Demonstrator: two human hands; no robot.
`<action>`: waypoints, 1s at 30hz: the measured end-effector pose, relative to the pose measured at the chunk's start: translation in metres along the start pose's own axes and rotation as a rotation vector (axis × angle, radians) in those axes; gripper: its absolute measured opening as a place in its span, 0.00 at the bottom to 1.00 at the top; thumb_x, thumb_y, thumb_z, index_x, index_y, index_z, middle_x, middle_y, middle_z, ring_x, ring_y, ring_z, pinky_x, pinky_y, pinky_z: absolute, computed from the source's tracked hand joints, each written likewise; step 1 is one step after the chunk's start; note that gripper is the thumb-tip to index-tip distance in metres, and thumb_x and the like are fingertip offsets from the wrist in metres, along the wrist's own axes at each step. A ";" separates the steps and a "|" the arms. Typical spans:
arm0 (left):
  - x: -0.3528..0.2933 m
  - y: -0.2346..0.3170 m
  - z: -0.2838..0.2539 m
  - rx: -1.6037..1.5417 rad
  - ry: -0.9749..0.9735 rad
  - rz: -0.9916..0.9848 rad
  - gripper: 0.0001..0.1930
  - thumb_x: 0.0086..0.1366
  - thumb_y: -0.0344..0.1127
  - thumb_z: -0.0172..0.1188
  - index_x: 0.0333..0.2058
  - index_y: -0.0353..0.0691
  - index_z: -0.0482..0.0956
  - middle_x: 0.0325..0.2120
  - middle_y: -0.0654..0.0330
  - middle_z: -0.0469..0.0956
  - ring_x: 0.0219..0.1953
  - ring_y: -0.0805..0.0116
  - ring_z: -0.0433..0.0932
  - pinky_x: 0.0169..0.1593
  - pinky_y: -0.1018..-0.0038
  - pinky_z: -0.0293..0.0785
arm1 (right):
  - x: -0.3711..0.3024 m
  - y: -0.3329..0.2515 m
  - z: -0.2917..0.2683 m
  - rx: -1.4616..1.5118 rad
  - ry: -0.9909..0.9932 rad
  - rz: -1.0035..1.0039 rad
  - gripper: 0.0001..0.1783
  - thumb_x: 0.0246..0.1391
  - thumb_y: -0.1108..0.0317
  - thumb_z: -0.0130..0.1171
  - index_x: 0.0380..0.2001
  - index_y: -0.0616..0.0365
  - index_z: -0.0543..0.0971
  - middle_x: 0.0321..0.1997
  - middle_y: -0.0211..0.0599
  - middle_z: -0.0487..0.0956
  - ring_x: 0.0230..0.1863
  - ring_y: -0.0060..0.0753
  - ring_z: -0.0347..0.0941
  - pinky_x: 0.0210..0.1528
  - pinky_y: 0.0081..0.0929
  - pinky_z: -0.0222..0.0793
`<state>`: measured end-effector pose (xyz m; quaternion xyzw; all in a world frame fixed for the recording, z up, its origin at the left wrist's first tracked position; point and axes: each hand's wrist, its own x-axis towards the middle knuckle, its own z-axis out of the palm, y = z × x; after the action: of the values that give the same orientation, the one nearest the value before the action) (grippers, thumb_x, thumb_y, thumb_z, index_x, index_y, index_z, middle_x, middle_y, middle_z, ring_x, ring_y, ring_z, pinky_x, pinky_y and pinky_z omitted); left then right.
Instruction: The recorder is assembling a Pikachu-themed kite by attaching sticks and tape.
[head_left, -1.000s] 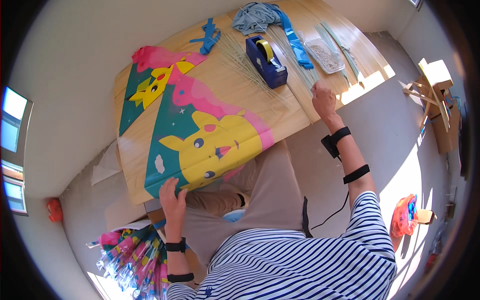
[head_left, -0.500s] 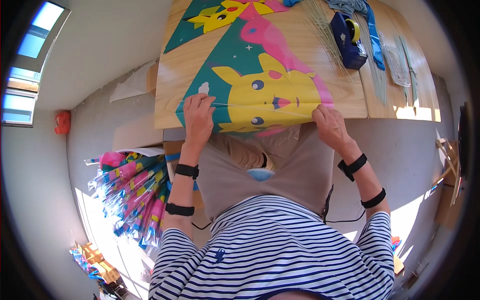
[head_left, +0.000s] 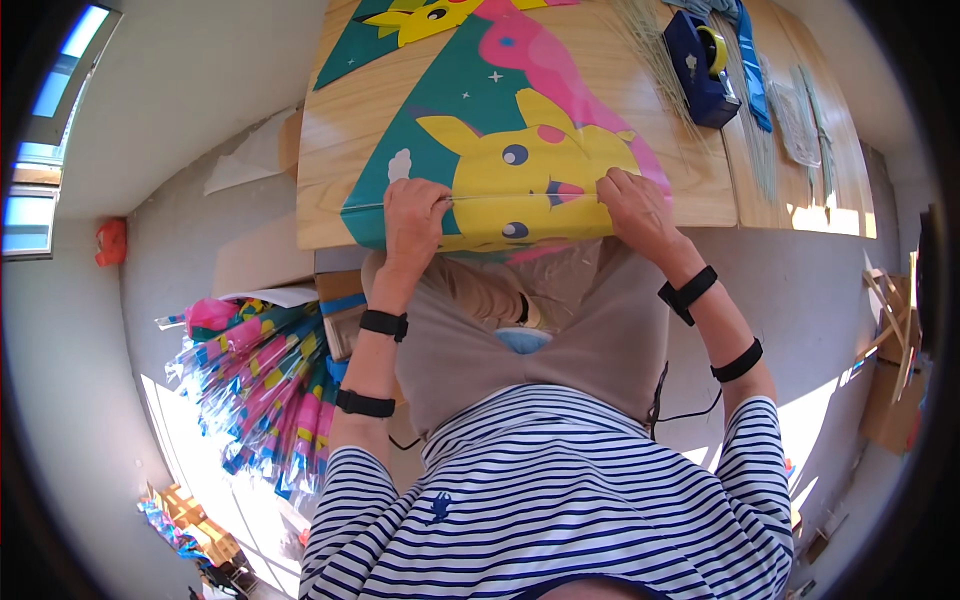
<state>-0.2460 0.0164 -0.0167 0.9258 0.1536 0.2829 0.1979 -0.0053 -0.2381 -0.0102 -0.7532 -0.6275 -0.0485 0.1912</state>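
Observation:
A triangular printed kite sheet [head_left: 510, 155], green, pink and yellow with a cartoon face, lies over the table's near edge. A thin pale rod [head_left: 500, 197] crosses its near part from side to side, lying against the print. My left hand [head_left: 413, 218] is closed with its fingertips at the rod's left part, on the green area. Toward the right side, my right hand [head_left: 637, 208] pinches the rod over the yellow print, beside the pink border. Both rod ends are hidden or too fine to follow past my fingers.
A second printed sheet [head_left: 350, 50] lies at the far left of the wooden table [head_left: 330, 170]. At the far right stand a blue tape dispenser [head_left: 700, 75], several thin rods [head_left: 655, 70] and a clear bag [head_left: 797, 130]. Several plastic-wrapped rolled bundles [head_left: 265, 390] lean left of my legs.
The rod has come down flatter onto the sheet. My right hand has moved left and slightly up, and my left hand slightly right, so they are closer together.

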 end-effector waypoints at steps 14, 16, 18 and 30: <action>0.001 -0.004 0.011 0.006 -0.042 -0.045 0.05 0.54 0.22 0.64 0.30 0.36 0.81 0.31 0.57 0.77 0.39 0.55 0.73 0.46 0.62 0.68 | -0.029 -0.004 0.022 0.085 0.255 0.438 0.08 0.50 0.73 0.63 0.34 0.57 0.76 0.35 0.43 0.75 0.38 0.52 0.75 0.37 0.44 0.71; 0.002 -0.004 0.013 0.002 -0.043 -0.035 0.05 0.54 0.22 0.64 0.30 0.36 0.81 0.31 0.57 0.76 0.39 0.55 0.73 0.46 0.62 0.68 | -0.030 -0.004 0.022 0.122 0.288 0.460 0.08 0.50 0.73 0.64 0.34 0.56 0.76 0.36 0.42 0.75 0.38 0.52 0.75 0.38 0.44 0.72; 0.004 -0.005 0.015 -0.001 -0.050 -0.025 0.05 0.55 0.22 0.64 0.30 0.36 0.80 0.30 0.57 0.76 0.39 0.55 0.73 0.46 0.62 0.68 | -0.030 -0.006 0.021 0.141 0.272 0.504 0.09 0.49 0.73 0.64 0.34 0.56 0.76 0.37 0.42 0.75 0.39 0.52 0.75 0.39 0.44 0.72; 0.007 0.000 0.017 0.024 -0.082 -0.002 0.03 0.56 0.23 0.64 0.29 0.36 0.80 0.30 0.57 0.76 0.38 0.55 0.73 0.46 0.62 0.67 | -0.029 -0.004 0.020 0.212 0.282 0.548 0.08 0.49 0.74 0.64 0.34 0.57 0.77 0.37 0.42 0.76 0.38 0.52 0.76 0.40 0.44 0.72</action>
<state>-0.2303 0.0142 -0.0260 0.9388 0.1495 0.2429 0.1932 -0.0186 -0.2573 -0.0370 -0.8559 -0.3702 -0.0332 0.3594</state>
